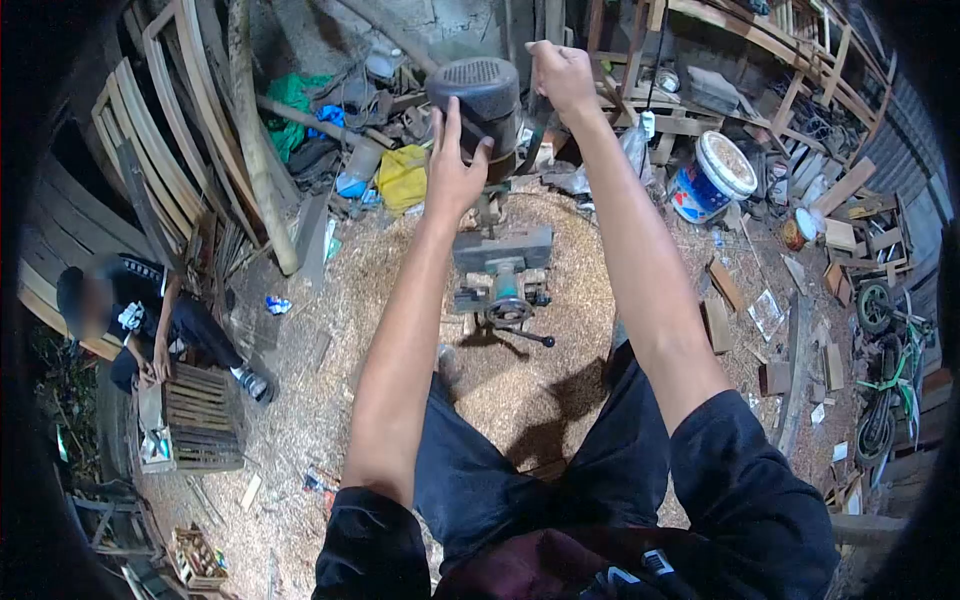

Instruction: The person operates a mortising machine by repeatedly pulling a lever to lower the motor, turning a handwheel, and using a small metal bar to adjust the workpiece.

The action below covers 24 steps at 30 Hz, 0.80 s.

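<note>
My left hand [458,165] lies against the side of a dark, round motor housing [475,85] with a vented top, its fingers spread. To the right of the housing and a little higher, my right hand [563,80] is closed, its fingers curled at the top of a dark upright part; what it grips, if anything, is too small to make out. Below the housing stands a machine vise [505,250] with flat metal jaws. A green screw body [506,285] and a handwheel with a black-knobbed handle [512,315] are on its near side.
Wood shavings [370,310] cover the floor. At the left a person [150,310] sits beside a slatted wooden crate [203,415]. Curved wooden pieces [150,150] lean behind. A white bucket [715,175], wood offcuts [725,283] and a small green bicycle [885,385] are at the right.
</note>
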### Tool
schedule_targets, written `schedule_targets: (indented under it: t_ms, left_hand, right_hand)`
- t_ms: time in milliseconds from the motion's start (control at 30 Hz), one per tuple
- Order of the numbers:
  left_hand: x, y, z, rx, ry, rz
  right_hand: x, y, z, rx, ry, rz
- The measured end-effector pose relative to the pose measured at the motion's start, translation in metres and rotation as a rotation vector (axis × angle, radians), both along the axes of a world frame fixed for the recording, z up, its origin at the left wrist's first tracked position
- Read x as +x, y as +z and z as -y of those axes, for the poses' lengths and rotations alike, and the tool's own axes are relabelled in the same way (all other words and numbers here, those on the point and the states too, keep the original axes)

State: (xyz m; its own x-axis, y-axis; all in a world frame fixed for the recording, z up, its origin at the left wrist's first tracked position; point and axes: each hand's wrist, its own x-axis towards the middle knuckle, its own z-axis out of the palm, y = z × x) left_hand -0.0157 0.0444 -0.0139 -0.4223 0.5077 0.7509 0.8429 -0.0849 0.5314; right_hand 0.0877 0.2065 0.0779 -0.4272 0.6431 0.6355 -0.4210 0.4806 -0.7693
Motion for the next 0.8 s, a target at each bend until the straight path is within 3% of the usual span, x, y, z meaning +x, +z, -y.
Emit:
schedule_targets:
  t_ms: [467,800]
  left_hand:
    - [0.042,0.002,0.032,0.100,-0.228,0.230]
    - [0.039,0.003,0.046,0.093,-0.200,0.270]
  right_hand:
    - [0.037,-0.050,0.062,0.004,0.058,-0.208]
    - [0.035,-0.059,0.063,0.021,0.057,-0.219]
